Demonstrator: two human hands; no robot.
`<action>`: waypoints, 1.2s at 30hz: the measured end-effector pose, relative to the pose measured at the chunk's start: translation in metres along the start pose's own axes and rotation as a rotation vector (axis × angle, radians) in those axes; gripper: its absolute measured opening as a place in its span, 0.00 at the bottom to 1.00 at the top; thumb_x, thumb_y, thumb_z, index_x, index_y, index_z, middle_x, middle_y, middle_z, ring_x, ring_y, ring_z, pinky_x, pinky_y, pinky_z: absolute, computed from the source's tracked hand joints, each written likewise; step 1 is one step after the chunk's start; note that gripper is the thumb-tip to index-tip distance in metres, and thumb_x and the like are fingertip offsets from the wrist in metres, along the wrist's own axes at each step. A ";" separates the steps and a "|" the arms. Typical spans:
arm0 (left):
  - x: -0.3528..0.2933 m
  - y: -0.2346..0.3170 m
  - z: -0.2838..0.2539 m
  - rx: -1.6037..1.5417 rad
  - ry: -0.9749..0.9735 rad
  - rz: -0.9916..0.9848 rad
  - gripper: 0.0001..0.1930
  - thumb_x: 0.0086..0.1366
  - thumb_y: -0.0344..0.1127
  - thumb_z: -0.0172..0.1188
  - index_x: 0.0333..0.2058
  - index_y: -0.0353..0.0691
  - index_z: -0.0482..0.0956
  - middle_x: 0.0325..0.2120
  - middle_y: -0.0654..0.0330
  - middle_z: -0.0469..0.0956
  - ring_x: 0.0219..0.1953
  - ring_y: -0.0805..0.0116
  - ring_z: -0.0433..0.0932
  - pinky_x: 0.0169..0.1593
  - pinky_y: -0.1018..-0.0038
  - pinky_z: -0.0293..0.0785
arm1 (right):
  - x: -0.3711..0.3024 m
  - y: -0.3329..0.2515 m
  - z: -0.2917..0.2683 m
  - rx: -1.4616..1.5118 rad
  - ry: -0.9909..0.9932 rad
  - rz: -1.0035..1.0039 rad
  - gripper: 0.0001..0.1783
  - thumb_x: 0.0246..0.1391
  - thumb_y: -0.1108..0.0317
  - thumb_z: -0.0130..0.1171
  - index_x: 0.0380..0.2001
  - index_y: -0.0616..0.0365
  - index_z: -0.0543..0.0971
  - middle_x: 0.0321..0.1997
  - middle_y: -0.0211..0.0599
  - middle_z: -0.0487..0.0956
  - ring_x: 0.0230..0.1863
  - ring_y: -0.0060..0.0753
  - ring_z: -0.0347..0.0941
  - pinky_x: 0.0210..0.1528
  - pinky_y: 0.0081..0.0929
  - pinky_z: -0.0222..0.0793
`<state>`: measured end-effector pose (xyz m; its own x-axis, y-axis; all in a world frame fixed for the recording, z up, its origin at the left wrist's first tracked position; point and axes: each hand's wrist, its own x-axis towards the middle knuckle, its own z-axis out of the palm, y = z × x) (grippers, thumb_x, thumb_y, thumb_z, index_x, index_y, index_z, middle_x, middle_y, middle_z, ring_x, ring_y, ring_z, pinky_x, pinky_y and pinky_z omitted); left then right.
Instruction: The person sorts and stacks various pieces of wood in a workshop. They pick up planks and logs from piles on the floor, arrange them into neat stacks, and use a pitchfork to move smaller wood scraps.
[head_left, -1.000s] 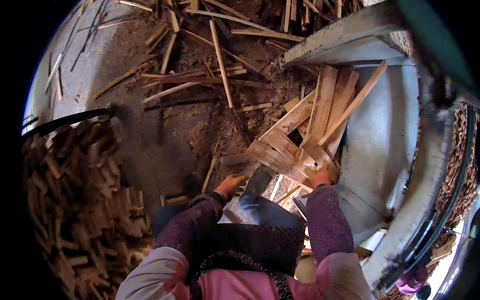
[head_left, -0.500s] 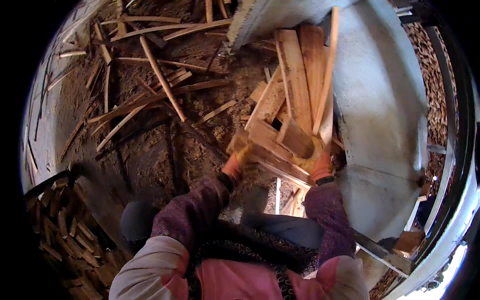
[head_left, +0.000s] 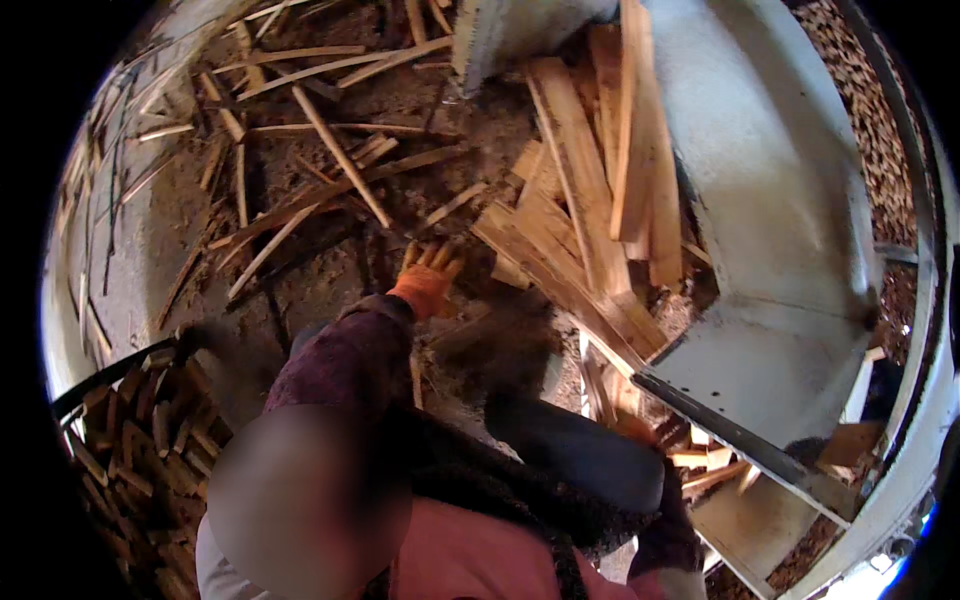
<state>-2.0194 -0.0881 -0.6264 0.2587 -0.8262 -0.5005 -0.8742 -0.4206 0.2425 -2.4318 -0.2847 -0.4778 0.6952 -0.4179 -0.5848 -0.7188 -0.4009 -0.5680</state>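
My left hand [head_left: 428,281], in an orange work glove, is over the sawdust-covered ground with its fingers spread and nothing in them. To its right lies a pile of sawn boards [head_left: 573,170], with a long board [head_left: 560,275] slanting across its near end. Mostly hidden behind my dark-trousered knee, my right hand [head_left: 637,430] is low on the right beside some short wood pieces [head_left: 715,458]. Its fingers cannot be made out, nor whether they hold anything.
Thin wooden strips [head_left: 340,155] lie scattered at the far left. A grey metal panel [head_left: 790,200] with a dark edge bar stands on the right. At the lower left is a container packed with wood pieces [head_left: 150,430]. Wood chips [head_left: 850,90] show beyond the panel.
Both hands have come off the boards. The left has moved left and opened out; the right has moved down behind my knee. The boards at the near end now lie shifted on the pile.
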 end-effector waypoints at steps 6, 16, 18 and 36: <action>0.023 -0.072 0.042 0.209 -0.096 0.133 0.27 0.72 0.42 0.53 0.69 0.58 0.63 0.62 0.57 0.64 0.65 0.50 0.64 0.65 0.48 0.63 | -0.085 0.066 0.059 0.189 -0.053 0.528 0.38 0.54 0.53 0.69 0.61 0.67 0.72 0.54 0.50 0.81 0.56 0.40 0.77 0.59 0.36 0.71; -0.051 -0.324 -0.215 0.375 0.339 -0.744 0.21 0.67 0.46 0.59 0.59 0.57 0.79 0.48 0.52 0.83 0.51 0.53 0.80 0.51 0.56 0.78 | -0.031 0.056 0.043 0.280 0.007 0.551 0.37 0.54 0.56 0.69 0.61 0.67 0.72 0.54 0.51 0.81 0.57 0.41 0.77 0.60 0.36 0.71; -0.055 -0.294 -0.230 0.251 0.328 -0.759 0.25 0.67 0.53 0.60 0.58 0.47 0.79 0.42 0.48 0.84 0.46 0.51 0.83 0.49 0.56 0.79 | 0.024 0.020 0.029 0.203 0.136 0.280 0.34 0.54 0.59 0.69 0.60 0.68 0.73 0.54 0.51 0.81 0.56 0.42 0.77 0.59 0.36 0.71; -0.120 -0.128 0.177 -1.439 1.168 -0.899 0.18 0.68 0.39 0.65 0.52 0.39 0.74 0.37 0.59 0.77 0.37 0.65 0.80 0.35 0.66 0.78 | 0.565 -0.371 0.156 -0.020 -0.128 -0.494 0.48 0.50 0.36 0.69 0.64 0.61 0.72 0.61 0.58 0.75 0.59 0.55 0.73 0.61 0.49 0.71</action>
<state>-2.0113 0.1314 -0.7447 0.9314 0.1830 -0.3147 0.3494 -0.2061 0.9140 -1.7717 -0.2446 -0.6877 0.9459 -0.0716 -0.3164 -0.3032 -0.5415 -0.7841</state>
